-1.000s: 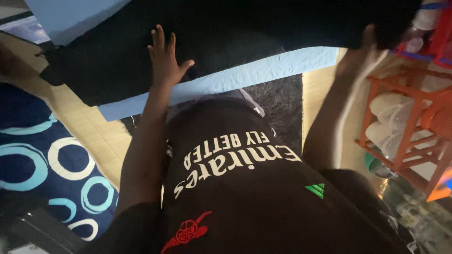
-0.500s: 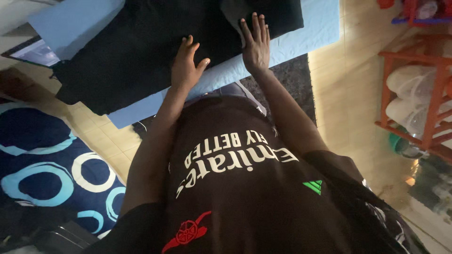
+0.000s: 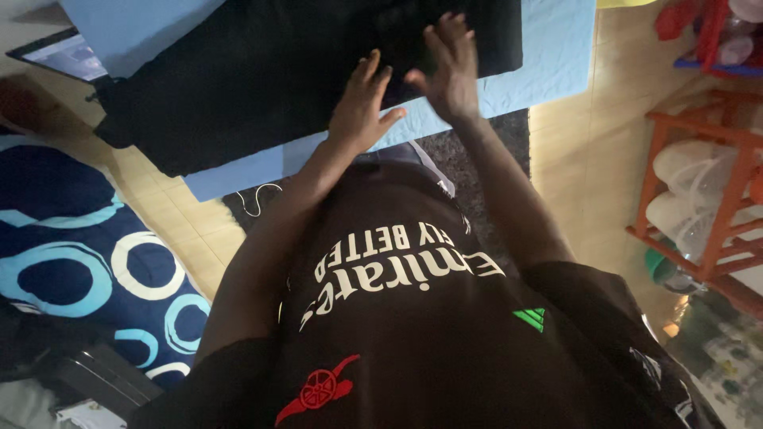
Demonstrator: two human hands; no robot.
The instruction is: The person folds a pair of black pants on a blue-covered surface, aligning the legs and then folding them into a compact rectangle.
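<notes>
Both hands have slid further up and to the right across the black garment point(image 3: 262, 79) since half a second ago — the left hand point(image 3: 362, 111) now sits near the cloth's lower edge, and the right hand point(image 3: 449, 67) has drawn in close beside it, blurred with motion. Neither grips anything: fingers are spread and flat, palms pressing down on the fabric.

That garment lies spread over a pale blue sheet point(image 3: 548, 56) covering a raised surface in front of the person. From where it lies, I'd judge the work as partly done — the cloth looks laid out and mostly flat on its left stretch, while a doubled-over section under the right hand seems to need smoothing yet. How neat the far edge is, I cannot tell; it runs out of view at the top.

Room to move is fair. Blue sheet shows bare along the near edge and at the right end, so the cloth has margin before it slips off. Left of the person lies a dark blue rug with pale rings point(image 3: 71, 270); to the right, across bare tiled floor, stands an orange rack point(image 3: 735, 151) holding plastic containers, well apart from the arms.
</notes>
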